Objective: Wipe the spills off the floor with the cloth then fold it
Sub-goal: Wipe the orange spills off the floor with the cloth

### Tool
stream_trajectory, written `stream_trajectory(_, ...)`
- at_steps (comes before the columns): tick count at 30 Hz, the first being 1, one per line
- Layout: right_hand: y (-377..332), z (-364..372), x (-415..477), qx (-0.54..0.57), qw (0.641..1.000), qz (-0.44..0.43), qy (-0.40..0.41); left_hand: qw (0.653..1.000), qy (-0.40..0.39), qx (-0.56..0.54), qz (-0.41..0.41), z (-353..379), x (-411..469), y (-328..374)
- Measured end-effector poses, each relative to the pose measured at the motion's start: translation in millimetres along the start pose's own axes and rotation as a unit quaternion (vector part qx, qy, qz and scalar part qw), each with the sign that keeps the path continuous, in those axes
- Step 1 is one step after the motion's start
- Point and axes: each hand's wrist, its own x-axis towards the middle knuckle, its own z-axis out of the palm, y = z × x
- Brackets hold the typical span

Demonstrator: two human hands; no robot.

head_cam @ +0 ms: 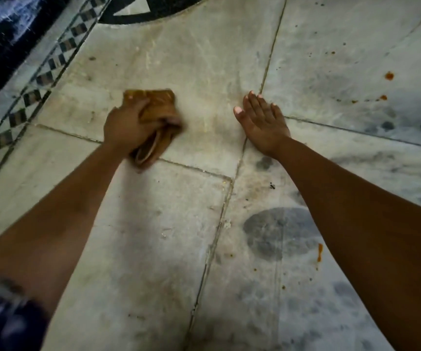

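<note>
**Wiping under way, orange drips left on the right**

Both bare forearms reach out from the bottom of the view over a pale marble floor [199, 72], a dark patterned sleeve [4, 315] blurred at the lower left corner. At the end of the left arm, the left hand [126, 127] grips a bunched brown cloth [158, 107] and presses it to the tile; its edges are smeared, which suggests a wiping stroke. The right hand [262, 120] lies flat and spread on the floor, holding nothing, apparently as a brace.

Judging by this, the wiping step is in hand and folding has not begun. Orange spots [389, 76] sit well apart to the right, and an orange streak [320, 252] lies just beside the right forearm. The next move probably calls for carrying the cloth across past the bracing hand to reach them, keeping firm downward pressure.
</note>
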Motion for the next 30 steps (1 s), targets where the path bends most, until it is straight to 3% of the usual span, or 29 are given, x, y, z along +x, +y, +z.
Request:
stream_trajectory(2,0,-1,0,0.006,1.000,0.003,-0.004,0.999,0.008,-0.006,-0.052,5,31,19)
stream_trajectory(4,-1,-4,2,0.041,0.999,0.008,-0.017,0.999,0.016,-0.001,-0.032,18,41,58)
stream_trajectory(8,2,-8,6,0.058,0.998,0.007,-0.029,0.995,-0.005,0.033,0.090,39,-8,112)
stream_trajectory(13,4,-5,8,0.043,0.999,0.001,-0.027,0.956,0.007,0.068,0.284,31,-82,48)
stream_trajectory(15,3,-3,8,0.019,1.000,0.002,-0.022,0.974,0.027,0.087,0.208,17,-70,11)
stream_trajectory(19,2,-1,8,0.011,1.000,0.005,-0.020,0.997,0.052,0.034,-0.054,5,0,0)
stream_trajectory(21,2,0,7,0.008,1.000,0.000,-0.019,0.995,0.057,0.024,-0.080,11,22,26)
stream_trajectory(26,1,-5,6,0.055,0.998,0.010,-0.012,0.997,0.010,0.030,0.065,38,-6,110)
stream_trajectory(30,2,-6,3,0.109,0.994,0.004,-0.013,0.971,-0.004,0.038,0.238,40,-72,85)
